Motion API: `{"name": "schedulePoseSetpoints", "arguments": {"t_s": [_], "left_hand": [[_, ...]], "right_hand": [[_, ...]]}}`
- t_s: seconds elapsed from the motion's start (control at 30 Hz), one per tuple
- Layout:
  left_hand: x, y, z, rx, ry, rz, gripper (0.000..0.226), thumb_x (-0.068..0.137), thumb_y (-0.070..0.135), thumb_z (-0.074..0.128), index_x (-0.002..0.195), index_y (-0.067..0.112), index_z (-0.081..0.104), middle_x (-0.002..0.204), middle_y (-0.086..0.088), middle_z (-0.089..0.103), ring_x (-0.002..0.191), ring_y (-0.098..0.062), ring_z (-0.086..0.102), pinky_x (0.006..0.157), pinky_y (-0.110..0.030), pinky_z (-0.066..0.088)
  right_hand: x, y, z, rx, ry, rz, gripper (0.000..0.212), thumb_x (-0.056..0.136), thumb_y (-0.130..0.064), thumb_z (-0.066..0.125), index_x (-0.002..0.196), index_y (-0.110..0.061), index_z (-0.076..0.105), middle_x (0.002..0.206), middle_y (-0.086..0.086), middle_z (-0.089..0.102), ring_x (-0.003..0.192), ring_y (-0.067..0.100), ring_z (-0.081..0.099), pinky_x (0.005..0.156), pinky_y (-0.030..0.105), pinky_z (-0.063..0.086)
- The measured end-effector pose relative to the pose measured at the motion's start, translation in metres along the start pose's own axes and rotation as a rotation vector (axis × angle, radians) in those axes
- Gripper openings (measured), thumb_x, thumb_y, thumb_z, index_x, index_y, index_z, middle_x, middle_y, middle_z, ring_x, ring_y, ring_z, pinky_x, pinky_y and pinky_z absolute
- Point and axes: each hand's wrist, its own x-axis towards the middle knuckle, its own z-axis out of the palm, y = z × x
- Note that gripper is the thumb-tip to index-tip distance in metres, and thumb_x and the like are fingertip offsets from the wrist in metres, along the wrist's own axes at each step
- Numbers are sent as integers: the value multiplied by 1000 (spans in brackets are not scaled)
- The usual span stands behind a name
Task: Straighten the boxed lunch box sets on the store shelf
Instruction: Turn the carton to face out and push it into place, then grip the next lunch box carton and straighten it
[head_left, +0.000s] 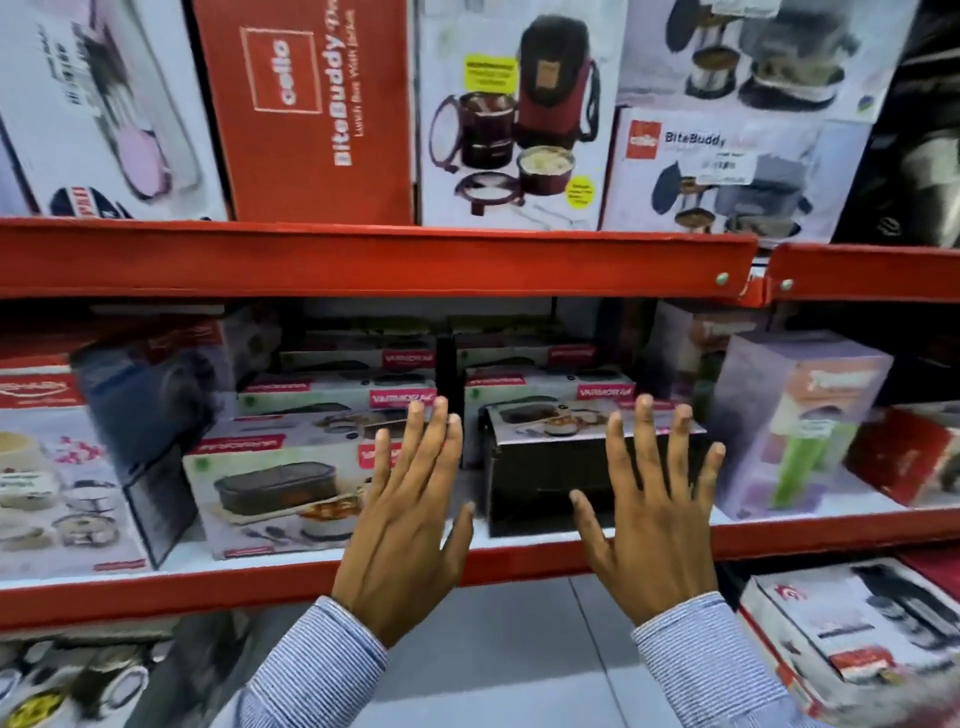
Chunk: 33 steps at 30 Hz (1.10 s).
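Two stacks of boxed lunch box sets fill the middle shelf. The left front box shows a dark oval lunch box on a pale face. The right front box turns a black side forward and sits slightly askew. My left hand is raised flat, fingers spread, in front of the gap between the two stacks. My right hand is spread the same way before the black box's right half. Neither hand holds anything; whether they touch the boxes I cannot tell.
A red shelf beam runs just above the stacks, carrying red and white BiteBuddy boxes. A tall lilac box stands right of the black box. A blue box leans at the left. More boxes sit on the lower shelf.
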Motion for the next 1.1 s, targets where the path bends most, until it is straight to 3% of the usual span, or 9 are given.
{"name": "schedulePoseSetpoints", "arguments": {"t_s": [0.17, 0.3, 0.37, 0.53, 0.63, 0.77, 0.93, 1.03, 1.1], "left_hand": [[12, 47, 24, -229, 33, -130, 76, 97, 33, 52, 157, 26, 5, 168, 10, -1, 157, -4, -5, 127, -27, 7], [16, 72, 35, -277, 59, -300, 75, 94, 33, 61, 158, 20, 24, 164, 13, 15, 155, -10, 21, 120, -17, 17], [19, 80, 36, -295, 63, -398, 74, 91, 34, 65, 156, 17, 32, 160, 10, 30, 148, -17, 38, 115, -20, 25], [39, 77, 31, -365, -58, -633, 73, 90, 48, 63, 150, 13, 41, 143, -10, 62, 129, -28, 61, 108, -42, 49], [49, 77, 30, -570, -154, -786, 70, 86, 58, 62, 138, 11, 54, 134, -10, 68, 124, -27, 63, 108, -45, 49], [54, 78, 23, -667, -24, -817, 66, 78, 75, 58, 110, 18, 70, 100, -12, 79, 94, -29, 74, 91, -50, 59], [52, 77, -2, -718, 140, -827, 60, 69, 87, 53, 83, 34, 75, 83, -4, 79, 83, -24, 74, 84, -54, 61], [56, 72, -13, -792, 214, -842, 88, 68, 90, 52, 94, 8, 70, 90, -29, 73, 85, -42, 71, 89, -59, 58], [59, 72, -17, -858, 240, -851, 87, 70, 85, 58, 83, 0, 59, 85, -34, 68, 76, -45, 68, 82, -53, 58]], "right_hand": [[4, 70, 16, 167, -31, -58, 77, 93, -56, 34, 155, -13, 17, 167, 10, 4, 154, 34, -2, 121, 58, 11], [11, 107, 25, 398, -176, -30, 79, 95, -56, 31, 155, -12, 8, 166, 8, -5, 154, 24, -7, 125, 45, 9], [19, 116, 28, 546, -255, 80, 83, 92, -60, 35, 155, -13, 9, 167, 9, 1, 154, 23, 1, 124, 41, 13], [48, 128, 25, 899, -371, 398, 60, 91, -48, 54, 134, -6, 49, 138, 21, 57, 130, 37, 51, 106, 37, 37], [57, 130, 22, 1031, -507, 546, 65, 89, -53, 53, 138, -10, 49, 146, 16, 52, 136, 35, 45, 110, 37, 31], [64, 132, 17, 1183, -540, 575, 76, 72, -66, 56, 132, -20, 57, 139, 8, 59, 129, 31, 53, 112, 50, 39], [69, 140, 14, 1379, -442, 578, 30, 65, -67, 56, 81, -47, 72, 102, -3, 76, 106, 24, 67, 102, 53, 48], [71, 140, 14, 1446, -402, 613, 41, 62, -70, 61, 82, -36, 71, 88, 0, 79, 95, 25, 72, 93, 50, 54], [72, 142, 15, 1502, -403, 643, 50, 61, -69, 66, 82, -24, 67, 84, 2, 79, 89, 26, 74, 85, 47, 57]]}}
